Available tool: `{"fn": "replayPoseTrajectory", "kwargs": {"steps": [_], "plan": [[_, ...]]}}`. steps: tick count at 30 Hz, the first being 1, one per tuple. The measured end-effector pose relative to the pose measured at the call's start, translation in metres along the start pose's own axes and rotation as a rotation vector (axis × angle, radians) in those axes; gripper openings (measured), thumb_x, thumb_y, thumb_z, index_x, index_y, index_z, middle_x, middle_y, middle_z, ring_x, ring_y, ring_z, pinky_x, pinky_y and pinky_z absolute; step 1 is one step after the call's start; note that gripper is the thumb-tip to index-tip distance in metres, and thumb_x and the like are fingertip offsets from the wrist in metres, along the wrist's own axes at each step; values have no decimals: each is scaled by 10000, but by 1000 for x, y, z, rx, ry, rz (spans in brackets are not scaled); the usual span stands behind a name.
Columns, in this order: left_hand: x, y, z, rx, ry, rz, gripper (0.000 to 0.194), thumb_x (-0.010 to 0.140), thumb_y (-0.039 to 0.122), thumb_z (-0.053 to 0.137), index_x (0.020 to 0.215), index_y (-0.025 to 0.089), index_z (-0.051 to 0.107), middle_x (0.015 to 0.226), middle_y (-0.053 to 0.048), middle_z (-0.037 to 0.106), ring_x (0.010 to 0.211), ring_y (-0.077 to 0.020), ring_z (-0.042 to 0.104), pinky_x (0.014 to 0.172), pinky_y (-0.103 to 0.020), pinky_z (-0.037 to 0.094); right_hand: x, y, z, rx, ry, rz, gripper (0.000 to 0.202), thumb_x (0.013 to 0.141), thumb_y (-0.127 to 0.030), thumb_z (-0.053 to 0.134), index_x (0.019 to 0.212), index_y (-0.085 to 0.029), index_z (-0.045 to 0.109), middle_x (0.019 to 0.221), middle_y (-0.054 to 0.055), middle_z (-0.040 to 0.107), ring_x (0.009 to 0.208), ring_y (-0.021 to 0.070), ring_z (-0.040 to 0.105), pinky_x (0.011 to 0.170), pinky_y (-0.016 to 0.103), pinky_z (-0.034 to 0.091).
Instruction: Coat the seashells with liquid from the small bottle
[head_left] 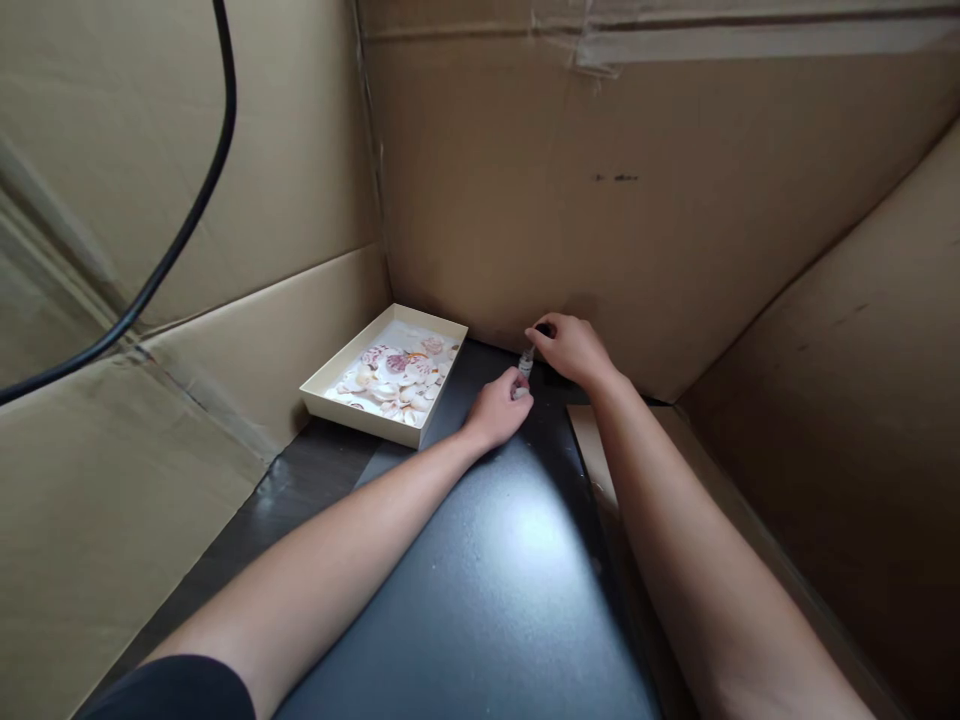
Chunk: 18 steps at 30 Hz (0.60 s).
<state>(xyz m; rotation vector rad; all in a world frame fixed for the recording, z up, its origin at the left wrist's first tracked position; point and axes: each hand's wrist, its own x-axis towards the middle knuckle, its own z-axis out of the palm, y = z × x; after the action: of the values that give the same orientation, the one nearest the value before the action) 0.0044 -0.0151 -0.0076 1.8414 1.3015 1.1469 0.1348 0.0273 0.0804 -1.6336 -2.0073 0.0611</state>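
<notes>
Near the far end of the dark table, my left hand (501,408) has its fingers closed around a small whitish object (520,393). Just beyond it stands a small clear bottle (526,366), close to the left fingertips. Higher and to the right, my right hand (571,345) pinches a black cap (543,329) above the bottle, with a thin clear part below the cap. Whether that part is inside the bottle neck is too small to tell. A cream tray (367,425) holding several shells (397,364) lies left of my hands.
Cardboard walls (525,200) enclose the dark table (480,580) at the left, back and right. A black cable (217,160) hangs at the upper left. A flat cardboard piece (592,445) lies beneath my right forearm.
</notes>
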Motion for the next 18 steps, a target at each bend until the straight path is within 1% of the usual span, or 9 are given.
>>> {"fn": "replayPoseTrajectory", "kwargs": {"steps": [5, 13, 18], "plan": [[0, 0, 0, 17, -10, 8, 133, 743, 197, 485, 844, 186, 570, 660, 31, 520, 606, -107, 440, 565, -224, 293, -1, 3, 2, -22, -16, 13, 290, 860, -417, 538, 983, -210, 701, 967, 92, 712, 904, 233, 646, 730, 295, 445], [1, -3, 1, 33, -6, 18, 136, 746, 210, 480, 847, 187, 568, 661, 28, 517, 620, -112, 435, 572, -220, 296, -4, 1, 11, -41, -95, -13, 257, 854, -371, 552, 990, -214, 704, 983, 93, 711, 929, 224, 647, 757, 289, 453], [1, -3, 1, 18, -6, 21, 132, 741, 200, 484, 840, 187, 570, 655, 27, 514, 607, -114, 425, 567, -223, 289, -2, 3, 16, 35, -28, -27, 248, 849, -348, 543, 974, -214, 711, 956, 82, 718, 895, 214, 654, 740, 290, 461]]}}
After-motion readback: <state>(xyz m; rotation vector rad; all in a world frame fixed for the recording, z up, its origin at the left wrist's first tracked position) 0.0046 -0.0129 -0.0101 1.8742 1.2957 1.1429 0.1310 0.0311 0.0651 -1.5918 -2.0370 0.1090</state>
